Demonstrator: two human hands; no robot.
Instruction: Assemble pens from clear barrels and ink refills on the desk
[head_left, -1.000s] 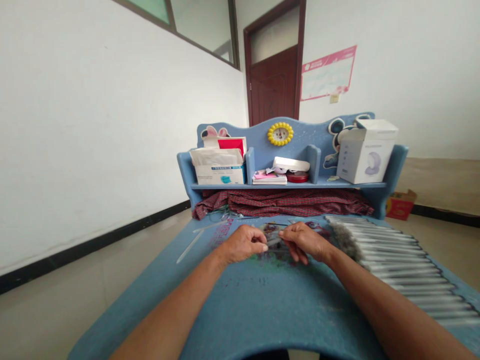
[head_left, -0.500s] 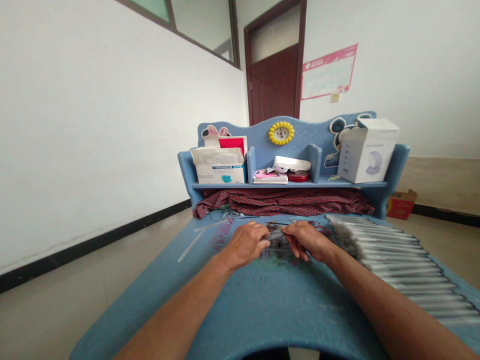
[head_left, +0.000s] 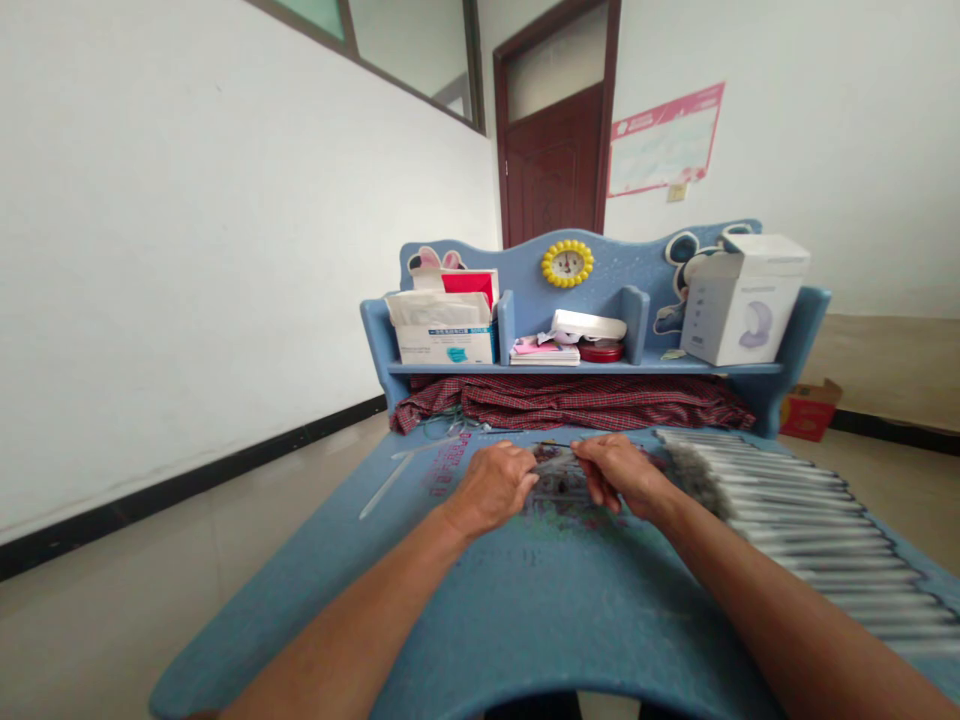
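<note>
My left hand (head_left: 493, 490) is closed in a pinch on a clear plastic sleeve (head_left: 553, 464), a thin see-through strip that spans the gap between my hands. At its other end, the fingers of my right hand (head_left: 619, 474) are pinched together; what exactly they grip is too small to make out. A thin dark stick (head_left: 553, 443) shows just beyond the sleeve, close to my right fingertips. Right of my right hand is a row of long thin pieces in clear wrapping (head_left: 802, 530), with grey fluffy ends (head_left: 694, 478) towards me.
Loose clear sleeves (head_left: 385, 487) lie on the blue table (head_left: 570, 610) at left. Red checked cloth (head_left: 570, 402) is bunched under the shelf (head_left: 450, 369). On the shelf stand a mask box (head_left: 446, 342), a red round tin (head_left: 601, 352) and a white carton (head_left: 746, 305).
My right hand has drawn slightly away from my left, widening the gap between them. The whole view has shifted a little; the left hand keeps its pinch.
</note>
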